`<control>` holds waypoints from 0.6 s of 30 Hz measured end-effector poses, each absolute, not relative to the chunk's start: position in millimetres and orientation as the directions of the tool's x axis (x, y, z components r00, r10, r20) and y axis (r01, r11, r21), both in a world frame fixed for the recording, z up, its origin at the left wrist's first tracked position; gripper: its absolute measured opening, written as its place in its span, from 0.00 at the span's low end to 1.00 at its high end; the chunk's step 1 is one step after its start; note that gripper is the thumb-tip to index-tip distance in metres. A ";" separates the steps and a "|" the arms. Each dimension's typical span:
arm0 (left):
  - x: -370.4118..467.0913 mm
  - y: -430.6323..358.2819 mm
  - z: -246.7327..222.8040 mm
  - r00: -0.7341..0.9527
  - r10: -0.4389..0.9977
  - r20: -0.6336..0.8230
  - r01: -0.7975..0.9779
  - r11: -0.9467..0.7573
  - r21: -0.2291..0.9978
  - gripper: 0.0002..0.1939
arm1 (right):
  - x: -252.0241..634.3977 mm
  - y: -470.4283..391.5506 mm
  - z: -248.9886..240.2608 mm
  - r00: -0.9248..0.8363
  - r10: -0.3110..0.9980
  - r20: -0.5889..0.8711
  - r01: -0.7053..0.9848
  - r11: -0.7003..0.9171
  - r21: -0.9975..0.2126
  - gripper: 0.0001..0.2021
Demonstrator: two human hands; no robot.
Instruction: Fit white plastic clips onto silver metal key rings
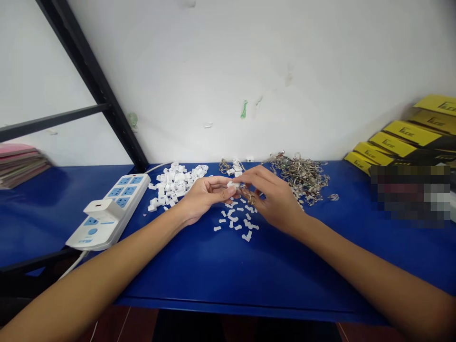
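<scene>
My left hand (pixel 206 194) pinches a small white plastic piece (pixel 233 185) between thumb and fingers. Against it, my right hand (pixel 270 194) is closed on a thin metal wire clip (pixel 251 196), partly hidden by the fingers. Whether the clip is joined to the white piece I cannot tell. Under both hands lie scattered small flat white plastic tabs (pixel 247 223). A heap of white plastic housings (pixel 176 183) sits beyond my left hand, and a tangled pile of metal clips (pixel 301 173) beyond my right.
A white power strip (pixel 130 190) with a plugged-in white charger (pixel 103 209) lies on the blue table (pixel 213 280) at left. Yellow and black boxes (pixel 402 137) are stacked at right. A black metal frame (pixel 96 90) rises at left, near a stack of papers (pixel 21 164).
</scene>
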State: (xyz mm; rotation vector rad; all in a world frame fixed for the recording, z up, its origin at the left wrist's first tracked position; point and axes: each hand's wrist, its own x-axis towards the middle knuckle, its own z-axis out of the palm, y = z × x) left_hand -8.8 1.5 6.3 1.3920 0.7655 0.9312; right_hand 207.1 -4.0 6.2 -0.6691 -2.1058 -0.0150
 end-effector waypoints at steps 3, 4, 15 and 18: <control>-7.2 0.5 7.9 0.436 0.897 0.078 -0.076 -0.049 0.996 0.16 | 208.8 -3.2 4.9 -0.463 0.492 0.737 0.486 0.836 -0.253 0.10; -6.9 0.5 8.4 0.431 0.899 0.076 -0.070 -0.051 0.996 0.16 | 210.4 -2.2 4.8 -0.467 0.504 0.727 0.494 0.830 -0.259 0.11; -14.1 12.6 7.6 0.310 0.943 0.120 -0.057 -0.107 0.993 0.19 | 239.3 23.0 16.6 -0.584 0.764 0.275 0.634 0.641 -0.433 0.08; -13.4 11.3 8.1 0.309 0.943 0.122 -0.012 -0.124 0.992 0.19 | 239.0 22.4 18.9 -0.635 0.759 0.143 0.616 0.610 -0.499 0.08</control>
